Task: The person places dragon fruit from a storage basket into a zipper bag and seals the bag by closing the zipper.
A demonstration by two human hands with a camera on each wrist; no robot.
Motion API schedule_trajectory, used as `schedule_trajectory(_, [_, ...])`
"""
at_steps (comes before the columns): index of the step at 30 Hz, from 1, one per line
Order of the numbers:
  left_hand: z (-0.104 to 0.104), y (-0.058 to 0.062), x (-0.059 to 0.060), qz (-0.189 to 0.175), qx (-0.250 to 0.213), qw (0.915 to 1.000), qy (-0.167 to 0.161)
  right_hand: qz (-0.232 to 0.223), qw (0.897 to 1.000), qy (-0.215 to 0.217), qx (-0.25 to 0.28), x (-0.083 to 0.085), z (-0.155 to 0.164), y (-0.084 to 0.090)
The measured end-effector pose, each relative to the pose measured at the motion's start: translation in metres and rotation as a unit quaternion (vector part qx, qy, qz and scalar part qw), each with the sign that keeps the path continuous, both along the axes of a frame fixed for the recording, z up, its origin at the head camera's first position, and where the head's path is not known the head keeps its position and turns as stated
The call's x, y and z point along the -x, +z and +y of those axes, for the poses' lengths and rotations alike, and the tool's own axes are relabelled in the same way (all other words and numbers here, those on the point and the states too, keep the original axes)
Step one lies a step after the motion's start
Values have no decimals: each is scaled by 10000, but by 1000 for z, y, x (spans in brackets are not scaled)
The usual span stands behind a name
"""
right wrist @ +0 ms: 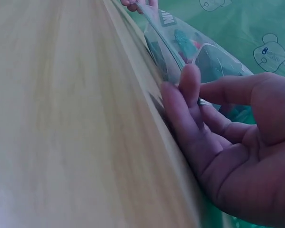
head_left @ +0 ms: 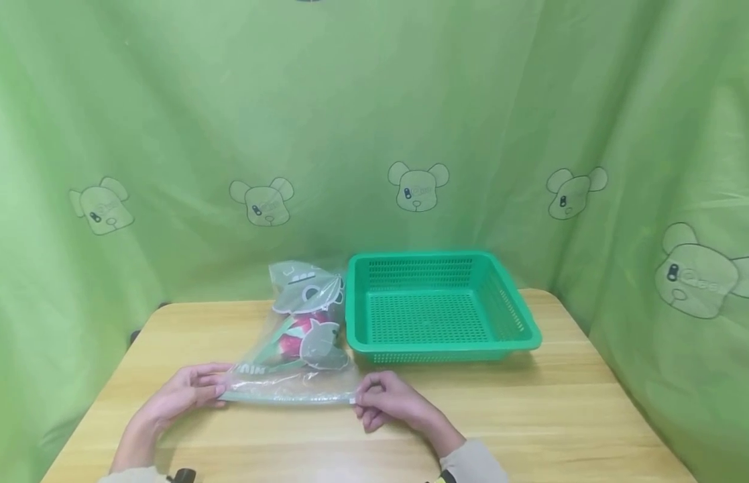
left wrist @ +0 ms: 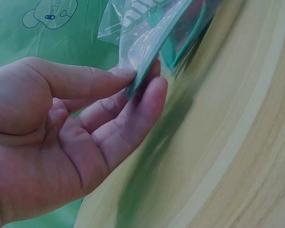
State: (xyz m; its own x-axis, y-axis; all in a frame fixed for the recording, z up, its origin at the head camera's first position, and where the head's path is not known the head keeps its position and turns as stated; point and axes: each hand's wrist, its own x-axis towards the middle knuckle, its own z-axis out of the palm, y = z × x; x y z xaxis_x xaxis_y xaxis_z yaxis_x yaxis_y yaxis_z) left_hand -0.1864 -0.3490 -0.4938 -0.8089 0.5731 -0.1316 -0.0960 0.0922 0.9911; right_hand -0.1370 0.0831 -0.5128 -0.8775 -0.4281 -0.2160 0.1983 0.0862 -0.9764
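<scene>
Left hand (head_left: 190,390) has a pinch grip on the left corner of the clear zip bag (head_left: 298,335), thumb on top, fingers under. The bag lies flat on the wooden tabletop (head_left: 531,416) with something red and green inside. Right hand (head_left: 386,401) pinches the bag's right corner. An empty green basket (head_left: 437,345) sits just right of the bag.

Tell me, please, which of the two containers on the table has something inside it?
The clear plastic bag, pinched by both hands, holds a pink item; the green basket beside it is empty.
</scene>
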Motion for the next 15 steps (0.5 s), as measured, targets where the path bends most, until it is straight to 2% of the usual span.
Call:
schedule_trajectory(4, [-3,-3,-6,62,-4,10000,-4,366,9978,87,-541,-3,1,8])
schedule_trajectory(7, [-6,-2,-8,191,-5,9998,5,842,9906,181,-1062,-2,7,20])
schedule_trajectory(11, [-10,6,-9,416,265,9987,115,1487,9732,339,-1719,-3,20,39])
schedule_trajectory(15, [-10,16,-8,729,648,9942,443,2100,9482,730,-2269,-10,31,59])
